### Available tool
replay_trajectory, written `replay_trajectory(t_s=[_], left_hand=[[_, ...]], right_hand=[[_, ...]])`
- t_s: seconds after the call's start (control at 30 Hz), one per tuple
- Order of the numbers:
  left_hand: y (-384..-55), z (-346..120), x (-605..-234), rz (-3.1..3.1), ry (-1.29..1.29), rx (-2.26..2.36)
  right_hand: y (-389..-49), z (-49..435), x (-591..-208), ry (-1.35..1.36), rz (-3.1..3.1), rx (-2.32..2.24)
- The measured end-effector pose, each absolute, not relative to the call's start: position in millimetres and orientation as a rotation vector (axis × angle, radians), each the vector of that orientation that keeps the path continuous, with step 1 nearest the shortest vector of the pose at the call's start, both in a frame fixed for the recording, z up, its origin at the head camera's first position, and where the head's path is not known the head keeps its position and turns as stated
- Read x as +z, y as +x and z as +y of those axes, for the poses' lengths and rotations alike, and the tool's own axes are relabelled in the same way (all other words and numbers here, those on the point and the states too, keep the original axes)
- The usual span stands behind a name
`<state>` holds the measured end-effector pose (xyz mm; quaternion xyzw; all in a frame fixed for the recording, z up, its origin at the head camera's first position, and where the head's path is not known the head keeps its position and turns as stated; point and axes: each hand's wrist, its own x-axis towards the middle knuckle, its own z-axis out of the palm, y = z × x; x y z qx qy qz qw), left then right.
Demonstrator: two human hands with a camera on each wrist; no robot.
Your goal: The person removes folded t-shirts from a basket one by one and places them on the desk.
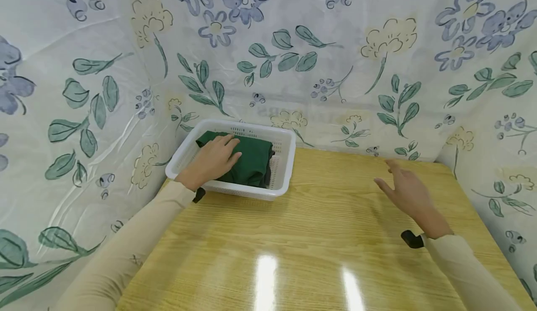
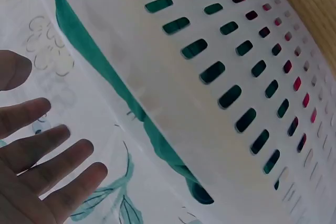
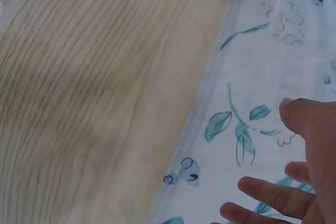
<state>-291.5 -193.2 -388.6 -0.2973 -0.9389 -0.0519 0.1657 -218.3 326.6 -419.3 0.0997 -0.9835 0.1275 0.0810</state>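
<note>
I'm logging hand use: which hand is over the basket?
The left hand, above the green cloth in the white basket. The right hand is away from it, off to the right above the table.

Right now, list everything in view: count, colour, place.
Table: 1, yellowish, lower middle.
Basket: 1, white, far left of the table.
Cloth: 1, green, in the basket.
Dark item: 1, dark, partly under the cloth.
Red patches: several, red, showing through the basket.
Sheet: count unclear, white with flowers, around the table.
Sleeves: 2, cream, lower left and right.
Black pieces: 2, black, at the sleeve ends.
Left hand: 1, bare, over the cloth.
Right hand: 1, bare, over the table's right.
</note>
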Motion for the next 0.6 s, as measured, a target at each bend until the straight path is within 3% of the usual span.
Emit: replay_trajectory(t_s=[0.6], left_hand=[[-307.4,-228.9,-389.0,-2.897,-0.491,-0.801]], right_hand=[[-237.9,263.1,-424.9,0.372,-2.931,1.024]])
